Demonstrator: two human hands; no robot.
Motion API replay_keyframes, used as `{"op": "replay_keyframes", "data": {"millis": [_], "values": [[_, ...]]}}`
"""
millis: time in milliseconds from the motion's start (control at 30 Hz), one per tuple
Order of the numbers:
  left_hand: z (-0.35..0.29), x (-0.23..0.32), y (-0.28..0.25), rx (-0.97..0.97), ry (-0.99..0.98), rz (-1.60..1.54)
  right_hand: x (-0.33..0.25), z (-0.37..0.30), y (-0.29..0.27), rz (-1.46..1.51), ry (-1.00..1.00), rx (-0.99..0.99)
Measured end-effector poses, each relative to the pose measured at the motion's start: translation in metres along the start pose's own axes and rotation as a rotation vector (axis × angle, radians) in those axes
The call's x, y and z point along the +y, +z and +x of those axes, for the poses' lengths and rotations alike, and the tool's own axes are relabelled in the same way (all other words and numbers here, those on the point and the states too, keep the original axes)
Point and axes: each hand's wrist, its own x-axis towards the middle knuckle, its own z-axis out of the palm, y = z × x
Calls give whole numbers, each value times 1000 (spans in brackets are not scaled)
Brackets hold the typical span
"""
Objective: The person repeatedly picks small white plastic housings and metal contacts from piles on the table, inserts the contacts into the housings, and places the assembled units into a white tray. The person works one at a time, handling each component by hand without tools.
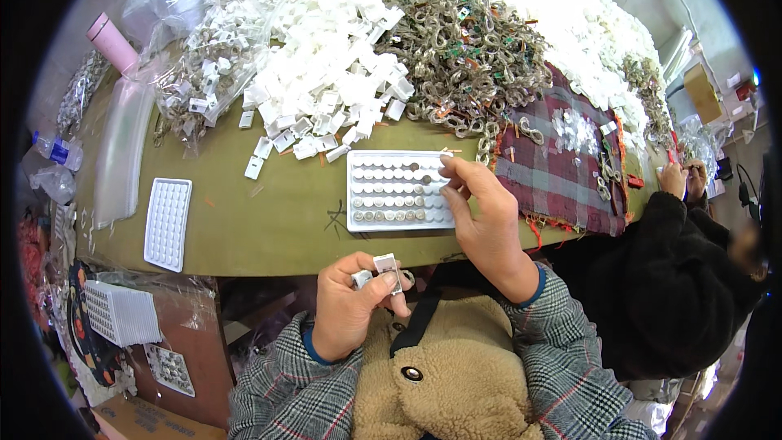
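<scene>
My left hand [352,303] is closed around a small white plastic casing [386,264], held upright between thumb and fingers above my lap. Another small white piece [362,279] shows between the same fingers. At the right end of a white plastic tray [352,195] hovers my right hand [493,224], thumb and index finger apart; nothing shows between them. Rows of small round button-like pieces [389,189] sit in the tray's pockets, silvery in the lower rows and paler above. Two darker round pieces [414,167] lie among them. My fingers partly cover the tray's right side.
A big heap of white casings [326,73] and a pile of coiled wires [468,57] cover the table's far side. A second white tray [169,224] lies left. A plaid cloth [554,163] lies right, where a person in black [668,285] works. A pink bottle [112,45] stands far left.
</scene>
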Motion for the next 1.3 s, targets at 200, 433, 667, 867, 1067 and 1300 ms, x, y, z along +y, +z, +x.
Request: {"op": "replay_keyframes", "data": {"millis": [200,433,667,867,1067,1300], "values": [[6,-2,-3,4,36,67,12,12,16,-147,-140,-5],[6,-1,3,30,11,13,-2,4,6,15,-124,3],[-6,-19,10,-141,-91,-206,-38,-55,-10,278,-65,-14],[-19,-31,19,-118,-71,-203,-40,-76,-15,257,-123,43],[-30,-41,21,-112,-90,-177,-40,-81,-28,300,-102,-84],[-30,-47,17,-70,-39,-287,-30,-85,-15,32,-545,-29]]}}
